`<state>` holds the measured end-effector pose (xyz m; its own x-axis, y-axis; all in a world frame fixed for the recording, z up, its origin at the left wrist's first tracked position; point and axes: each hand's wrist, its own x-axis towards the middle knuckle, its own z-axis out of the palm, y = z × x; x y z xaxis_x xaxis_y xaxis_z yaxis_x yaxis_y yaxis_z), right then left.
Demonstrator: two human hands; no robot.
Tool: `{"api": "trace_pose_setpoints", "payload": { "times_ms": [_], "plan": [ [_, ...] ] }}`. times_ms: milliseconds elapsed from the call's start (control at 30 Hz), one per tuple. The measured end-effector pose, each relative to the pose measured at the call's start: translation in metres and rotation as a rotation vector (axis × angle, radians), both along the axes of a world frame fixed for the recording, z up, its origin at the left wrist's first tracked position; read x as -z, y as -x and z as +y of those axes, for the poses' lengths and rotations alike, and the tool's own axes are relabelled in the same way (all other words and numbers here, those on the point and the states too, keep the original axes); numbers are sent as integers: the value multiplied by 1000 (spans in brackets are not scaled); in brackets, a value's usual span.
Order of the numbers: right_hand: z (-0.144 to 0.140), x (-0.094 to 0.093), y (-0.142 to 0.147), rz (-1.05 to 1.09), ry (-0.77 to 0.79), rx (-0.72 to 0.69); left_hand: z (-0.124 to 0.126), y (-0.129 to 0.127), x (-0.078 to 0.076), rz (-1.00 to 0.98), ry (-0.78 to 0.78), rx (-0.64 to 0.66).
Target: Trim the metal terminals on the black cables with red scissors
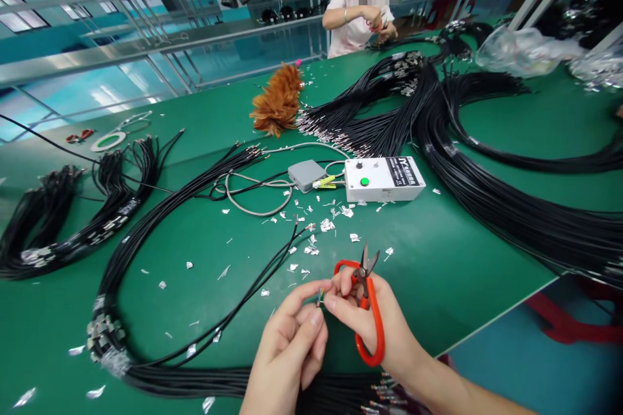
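My left hand (291,343) pinches the stripped end of a black cable (318,298), where small coloured wires show. My right hand (374,324) holds red-handled snips (366,301) looped over its fingers, blades pointing up, while its fingertips touch the same cable end. The held cable runs left toward a large black cable bundle (146,259) that curves across the green table (438,259). Foil scraps (311,249) lie just beyond my hands.
A white tester box (384,179) with a green button and a grey box (305,175) sit mid-table. More cable bundles (487,162) fill the right and the far left (53,227). A feather duster (278,104) and tape roll (108,141) lie farther off. A person in pink (357,16) works opposite.
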<state>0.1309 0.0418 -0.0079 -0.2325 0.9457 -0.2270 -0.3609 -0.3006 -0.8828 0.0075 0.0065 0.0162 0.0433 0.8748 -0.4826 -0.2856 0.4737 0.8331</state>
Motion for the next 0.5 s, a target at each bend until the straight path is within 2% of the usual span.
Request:
{"api": "trace_pose_setpoints", "payload": {
  "times_ms": [133,267,367,500],
  "plan": [
    [-1,0,1,17,25,-38,2,0,4,3,-48,-112],
    [-4,-4,0,-50,-68,-40,4,-2,6,-3,-21,-200],
    [-7,-6,-2,-134,-163,-47,1,-4,5,13,-17,-229],
    [-5,-3,-7,-199,-215,-73,-1,-1,2,-6,-22,-229]
  ]
}}
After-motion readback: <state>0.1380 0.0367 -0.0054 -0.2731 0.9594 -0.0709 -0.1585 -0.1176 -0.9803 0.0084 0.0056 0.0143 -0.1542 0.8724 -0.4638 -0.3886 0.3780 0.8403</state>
